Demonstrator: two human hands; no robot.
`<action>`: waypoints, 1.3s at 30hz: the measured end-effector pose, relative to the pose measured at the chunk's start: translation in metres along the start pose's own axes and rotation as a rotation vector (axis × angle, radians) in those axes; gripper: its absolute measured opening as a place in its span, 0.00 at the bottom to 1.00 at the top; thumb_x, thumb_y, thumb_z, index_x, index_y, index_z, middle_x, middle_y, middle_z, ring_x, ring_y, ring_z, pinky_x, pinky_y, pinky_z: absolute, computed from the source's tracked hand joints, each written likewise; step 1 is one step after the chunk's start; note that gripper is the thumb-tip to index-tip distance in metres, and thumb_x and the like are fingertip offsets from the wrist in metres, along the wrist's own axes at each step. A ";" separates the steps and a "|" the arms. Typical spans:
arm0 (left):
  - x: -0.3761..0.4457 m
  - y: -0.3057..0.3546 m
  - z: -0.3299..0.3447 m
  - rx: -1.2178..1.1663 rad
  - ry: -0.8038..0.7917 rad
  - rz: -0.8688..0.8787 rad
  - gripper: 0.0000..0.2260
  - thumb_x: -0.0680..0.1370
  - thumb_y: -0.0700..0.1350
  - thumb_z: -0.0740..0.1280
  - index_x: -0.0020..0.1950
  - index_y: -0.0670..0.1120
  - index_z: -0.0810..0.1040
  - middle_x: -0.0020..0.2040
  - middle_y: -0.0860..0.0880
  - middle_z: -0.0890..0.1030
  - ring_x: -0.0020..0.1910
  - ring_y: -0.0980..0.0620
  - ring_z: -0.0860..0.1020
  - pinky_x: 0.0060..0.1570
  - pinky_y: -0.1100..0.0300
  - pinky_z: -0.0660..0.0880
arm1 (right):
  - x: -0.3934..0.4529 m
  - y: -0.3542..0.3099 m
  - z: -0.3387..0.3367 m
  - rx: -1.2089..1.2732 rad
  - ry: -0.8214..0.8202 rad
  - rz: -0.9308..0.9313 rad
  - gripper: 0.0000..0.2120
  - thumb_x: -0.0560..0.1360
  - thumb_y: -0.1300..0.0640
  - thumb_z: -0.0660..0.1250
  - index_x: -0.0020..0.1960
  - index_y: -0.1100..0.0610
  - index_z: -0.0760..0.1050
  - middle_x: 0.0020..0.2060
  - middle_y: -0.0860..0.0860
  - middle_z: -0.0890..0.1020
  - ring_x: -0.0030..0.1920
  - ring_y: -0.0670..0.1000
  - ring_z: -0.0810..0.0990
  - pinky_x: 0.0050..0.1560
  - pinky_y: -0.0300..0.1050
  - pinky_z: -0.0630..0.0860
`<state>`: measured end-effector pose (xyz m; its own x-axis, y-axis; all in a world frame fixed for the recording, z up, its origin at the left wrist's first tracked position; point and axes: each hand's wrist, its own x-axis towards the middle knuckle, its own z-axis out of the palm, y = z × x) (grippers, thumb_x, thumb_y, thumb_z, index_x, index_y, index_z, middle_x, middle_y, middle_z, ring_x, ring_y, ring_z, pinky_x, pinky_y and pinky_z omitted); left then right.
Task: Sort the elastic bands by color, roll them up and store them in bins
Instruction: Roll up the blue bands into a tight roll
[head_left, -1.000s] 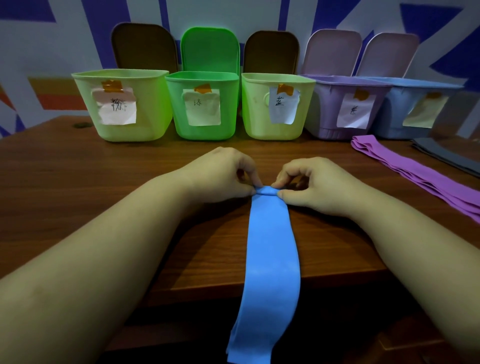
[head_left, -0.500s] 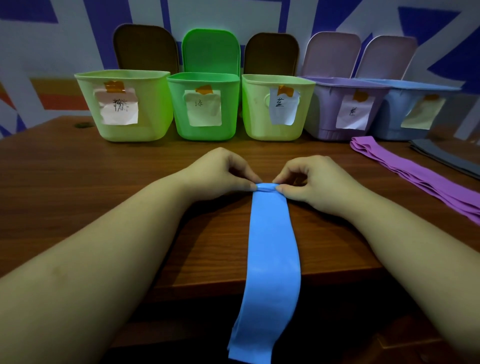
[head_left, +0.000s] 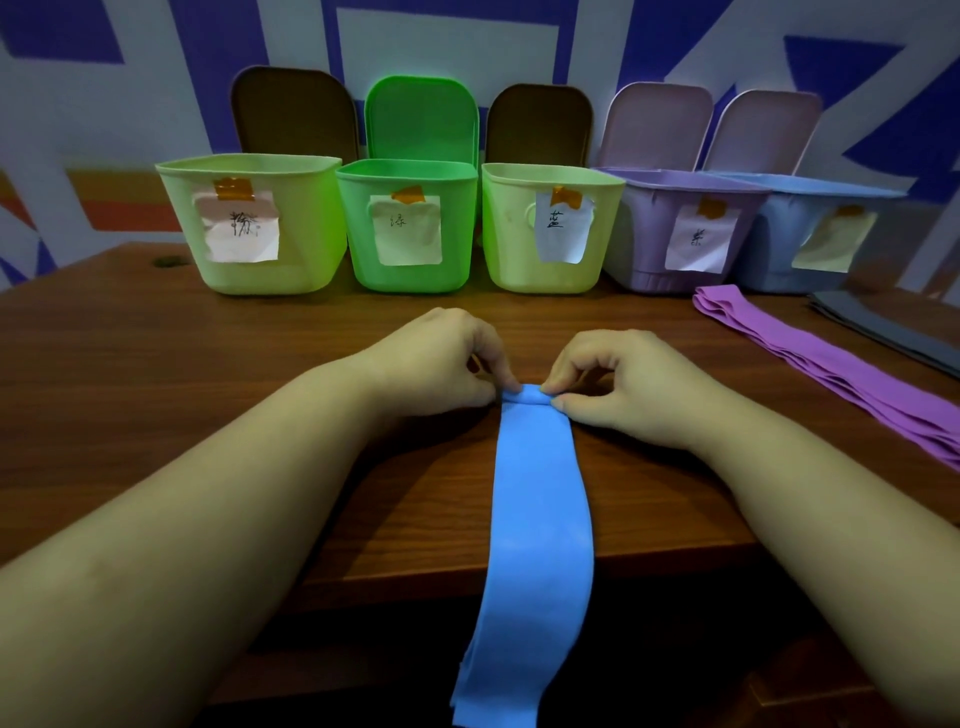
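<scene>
I see the left hand (head_left: 441, 358) and right hand (head_left: 618, 384) with fingers (head_left: 550, 385) pinched on the rolled far end of the blue elastic band (head_left: 540, 519). It lies on the desk (head_left: 156, 389), tail hanging over the near edge. Purple bands (head_left: 831, 374) lie right.

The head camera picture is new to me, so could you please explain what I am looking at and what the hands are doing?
No machine here: a person wears a wide-angle camera on the head, looking forward and down at their own bare arms. The left hand and right hand pinch the far end of a blue elastic band, where a small roll has begun; the rest lies flat on the wooden table and hangs over its near edge. At the back stand five open bins with paper labels: light green, bright green, another light green, purple and blue. On the right lie purple bands and dark grey bands, waiting.
</scene>
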<state>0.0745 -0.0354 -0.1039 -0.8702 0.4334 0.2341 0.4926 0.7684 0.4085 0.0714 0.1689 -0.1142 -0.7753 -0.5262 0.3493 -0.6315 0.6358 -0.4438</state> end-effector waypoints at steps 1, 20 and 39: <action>-0.001 0.000 0.000 -0.039 -0.007 -0.012 0.06 0.67 0.44 0.70 0.41 0.52 0.84 0.44 0.52 0.84 0.45 0.54 0.81 0.49 0.55 0.77 | -0.001 -0.001 0.000 -0.018 0.004 -0.017 0.05 0.68 0.63 0.72 0.42 0.55 0.82 0.42 0.44 0.82 0.46 0.47 0.80 0.53 0.46 0.75; -0.003 0.004 -0.001 -0.158 0.010 -0.065 0.07 0.69 0.44 0.75 0.40 0.57 0.82 0.38 0.59 0.81 0.37 0.64 0.76 0.39 0.73 0.70 | -0.008 -0.007 0.003 0.007 0.099 -0.009 0.02 0.70 0.58 0.72 0.43 0.52 0.82 0.38 0.42 0.81 0.43 0.40 0.78 0.41 0.29 0.71; -0.005 0.000 0.005 -0.383 -0.046 -0.177 0.05 0.70 0.47 0.74 0.44 0.54 0.82 0.44 0.59 0.82 0.44 0.63 0.77 0.46 0.71 0.69 | -0.013 -0.011 0.009 0.085 0.061 0.148 0.08 0.67 0.56 0.75 0.36 0.47 0.78 0.36 0.40 0.78 0.37 0.39 0.73 0.39 0.34 0.67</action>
<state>0.0788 -0.0352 -0.1091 -0.9362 0.3383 0.0948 0.2938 0.6060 0.7393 0.0884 0.1630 -0.1213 -0.8605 -0.3935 0.3235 -0.5093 0.6521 -0.5615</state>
